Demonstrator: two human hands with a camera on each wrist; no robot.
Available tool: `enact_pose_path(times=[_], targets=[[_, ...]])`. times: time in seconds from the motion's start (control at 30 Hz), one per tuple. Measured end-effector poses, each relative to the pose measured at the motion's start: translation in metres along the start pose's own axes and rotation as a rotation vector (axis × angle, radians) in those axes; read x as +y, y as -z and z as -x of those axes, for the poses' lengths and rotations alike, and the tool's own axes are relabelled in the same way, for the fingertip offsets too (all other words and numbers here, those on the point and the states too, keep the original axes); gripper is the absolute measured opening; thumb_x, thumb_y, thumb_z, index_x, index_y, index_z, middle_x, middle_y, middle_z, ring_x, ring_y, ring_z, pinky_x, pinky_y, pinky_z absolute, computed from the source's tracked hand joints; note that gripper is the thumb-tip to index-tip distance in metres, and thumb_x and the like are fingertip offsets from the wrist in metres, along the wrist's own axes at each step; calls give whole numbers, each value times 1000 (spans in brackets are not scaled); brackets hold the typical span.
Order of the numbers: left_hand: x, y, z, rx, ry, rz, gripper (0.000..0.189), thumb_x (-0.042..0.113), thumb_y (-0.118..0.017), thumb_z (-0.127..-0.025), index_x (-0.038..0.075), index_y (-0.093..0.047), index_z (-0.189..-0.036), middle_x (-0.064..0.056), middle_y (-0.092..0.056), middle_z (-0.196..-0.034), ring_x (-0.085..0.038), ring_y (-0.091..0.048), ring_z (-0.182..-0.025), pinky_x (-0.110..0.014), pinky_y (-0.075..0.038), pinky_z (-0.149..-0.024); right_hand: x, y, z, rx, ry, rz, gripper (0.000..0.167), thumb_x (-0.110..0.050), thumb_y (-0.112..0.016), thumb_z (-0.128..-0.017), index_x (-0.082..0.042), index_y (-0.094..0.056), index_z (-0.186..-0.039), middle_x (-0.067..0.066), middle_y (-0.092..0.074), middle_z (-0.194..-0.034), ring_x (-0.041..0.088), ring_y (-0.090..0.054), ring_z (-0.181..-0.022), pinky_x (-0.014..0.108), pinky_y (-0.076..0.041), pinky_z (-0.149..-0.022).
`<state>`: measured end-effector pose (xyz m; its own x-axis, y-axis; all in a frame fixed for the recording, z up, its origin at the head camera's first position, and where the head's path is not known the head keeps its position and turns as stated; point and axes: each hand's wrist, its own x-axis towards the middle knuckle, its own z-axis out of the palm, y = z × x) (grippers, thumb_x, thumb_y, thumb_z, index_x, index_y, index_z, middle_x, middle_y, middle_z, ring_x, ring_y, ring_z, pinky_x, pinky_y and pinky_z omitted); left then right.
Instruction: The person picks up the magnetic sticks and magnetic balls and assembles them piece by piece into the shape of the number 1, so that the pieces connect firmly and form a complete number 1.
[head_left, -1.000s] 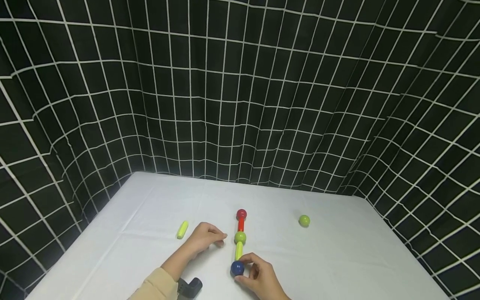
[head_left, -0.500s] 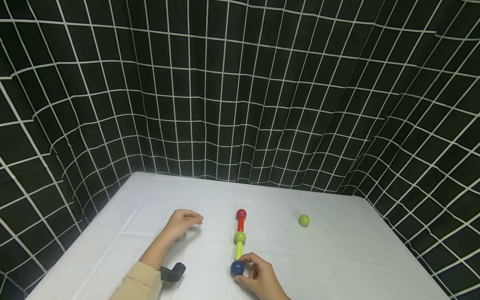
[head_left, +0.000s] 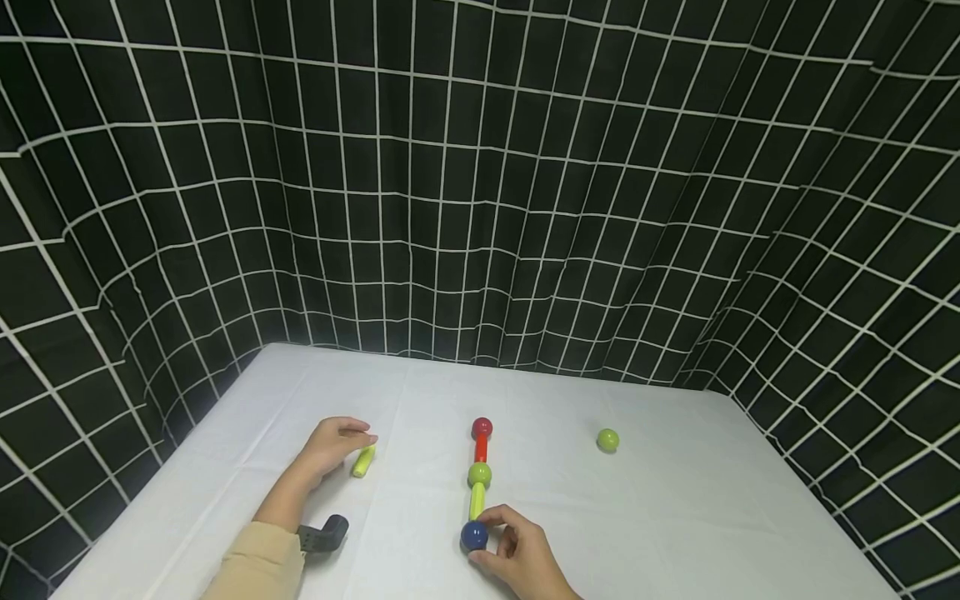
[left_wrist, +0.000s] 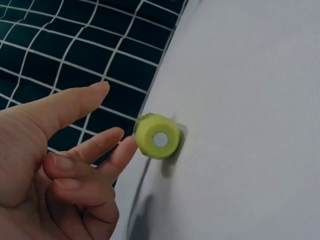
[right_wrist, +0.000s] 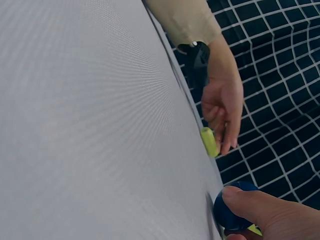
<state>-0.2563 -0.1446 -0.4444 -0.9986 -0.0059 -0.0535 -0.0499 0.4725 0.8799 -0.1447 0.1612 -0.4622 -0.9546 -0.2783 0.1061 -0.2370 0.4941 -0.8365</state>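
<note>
In the head view a row of toy pieces runs up the table: a red ball (head_left: 482, 427), a red rod (head_left: 481, 449), a green ball (head_left: 480, 475), a yellow-green rod (head_left: 477, 500) and a blue ball (head_left: 474, 536) at the near end. My right hand (head_left: 528, 554) pinches that blue ball between thumb and fingers. My left hand (head_left: 327, 446) is over a loose yellow-green rod (head_left: 363, 464), thumb and fingers apart. The left wrist view shows this rod (left_wrist: 159, 138) end on, a pale disc in its end, just beyond the fingertips.
A loose green ball (head_left: 608, 440) lies to the right on the white-covered table (head_left: 675, 500). Black curtain with a white grid (head_left: 465, 208) surrounds the back and sides. A dark wrist device (head_left: 325, 533) sits at the left sleeve.
My left hand has moved left, away from the row, to the loose rod, which it hid half a second ago. My right hand has stayed on the blue ball.
</note>
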Motion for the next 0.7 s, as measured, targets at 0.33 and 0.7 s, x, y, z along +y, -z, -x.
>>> enact_pose_path(times=[0.33,0.7], targets=[[-5,5,2,37,35,-166,46,29,-74,-74,-3,-62,-105,-17,-66,-97,-26,-62,-87,-39,-51,-72,0,-1,0,-7,-29,-11,39,-22,-78,-73,-13,-61,-106,-4,-61,-90,-1,-42,-55,16,-39,-50],[0,-3,6,18,9,-243,26,26,-75,-72,2,-66,-78,-6,-61,-75,-16,-52,-66,-26,-44,-55,0,1,0,-12,-18,-19,39,-21,-78,-73,-13,-60,-106,-3,-60,-90,-2,-42,-55,15,-39,-50]])
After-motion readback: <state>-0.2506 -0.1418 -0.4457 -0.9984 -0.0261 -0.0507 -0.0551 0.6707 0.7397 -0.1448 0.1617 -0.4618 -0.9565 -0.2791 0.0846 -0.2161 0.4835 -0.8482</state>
